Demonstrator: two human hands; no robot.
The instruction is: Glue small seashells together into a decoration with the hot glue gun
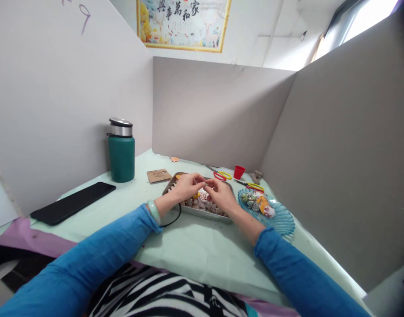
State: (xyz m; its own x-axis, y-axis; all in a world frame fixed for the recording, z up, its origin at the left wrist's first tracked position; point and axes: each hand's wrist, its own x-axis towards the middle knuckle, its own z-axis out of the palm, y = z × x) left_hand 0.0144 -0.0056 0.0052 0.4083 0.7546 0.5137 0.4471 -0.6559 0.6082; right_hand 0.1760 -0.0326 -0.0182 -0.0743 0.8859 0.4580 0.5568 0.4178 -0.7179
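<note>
Both hands meet above a metal tray (218, 216) that holds many small shell-like pieces. My left hand (189, 185) has its thumb and fingers pinched together at the tip. Facing it, my right hand (220, 193) is pinched in the same way, the fingertips almost touching. Something tiny seems to sit between them, too small to name. Just right of my right hand, a blue scalloped glass plate (284, 220) bears green, orange and white-red pieces. A black cord (175, 220) loops beside my left wrist.
A green bottle (121, 158) and a black phone-like slab (74, 202) are at left. Behind the tray lie a brown card (159, 175), red-and-yellow scissors (222, 175), more scissors (253, 186) and a red cup (239, 172). Grey panels (218, 110) enclose the table.
</note>
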